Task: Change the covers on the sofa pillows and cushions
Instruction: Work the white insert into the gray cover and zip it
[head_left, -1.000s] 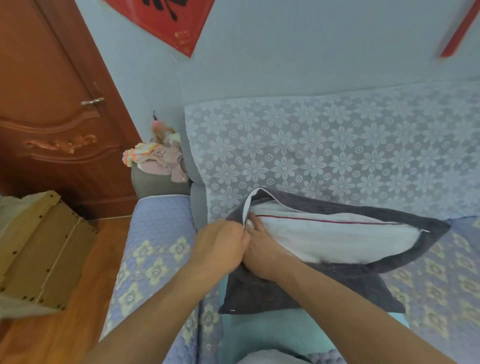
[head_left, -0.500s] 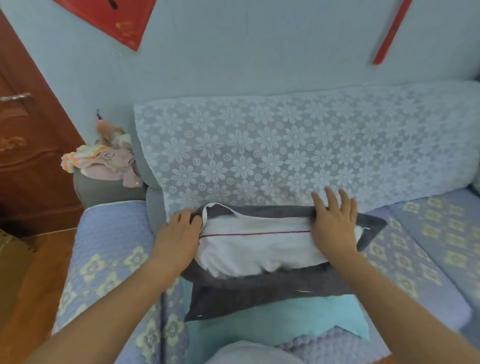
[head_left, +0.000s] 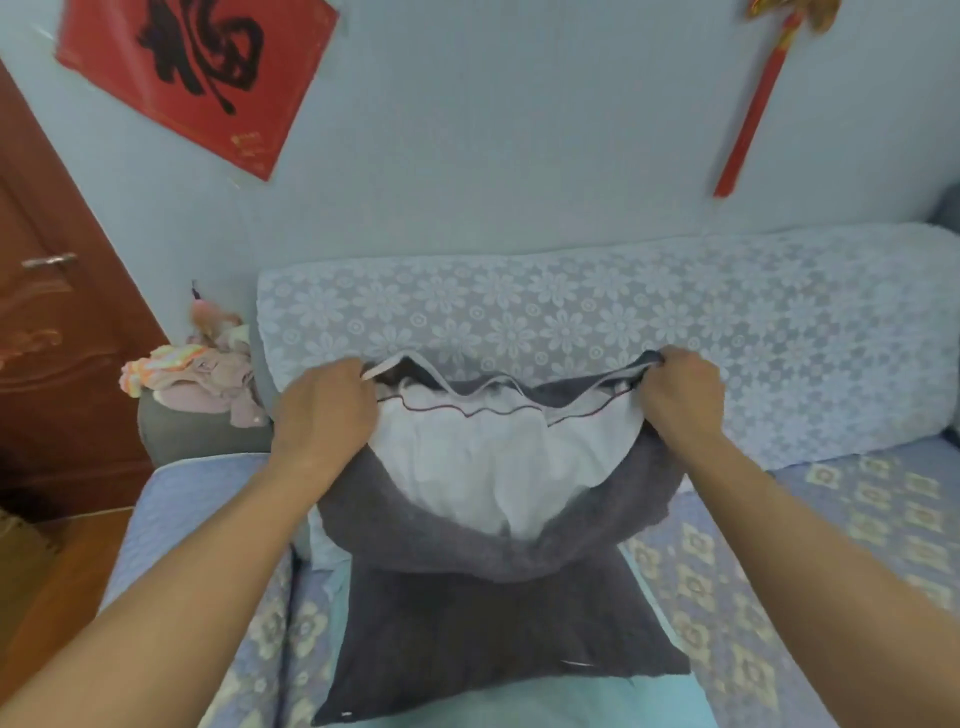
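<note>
Grey cover (head_left: 498, 613) edge gripped by both hands (head_left: 324, 410).

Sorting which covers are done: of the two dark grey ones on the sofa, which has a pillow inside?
The upper dark grey cover, gripped at both ends of its opening, bulges with the white pillow. The lower dark grey cover lies flat under it.
</note>
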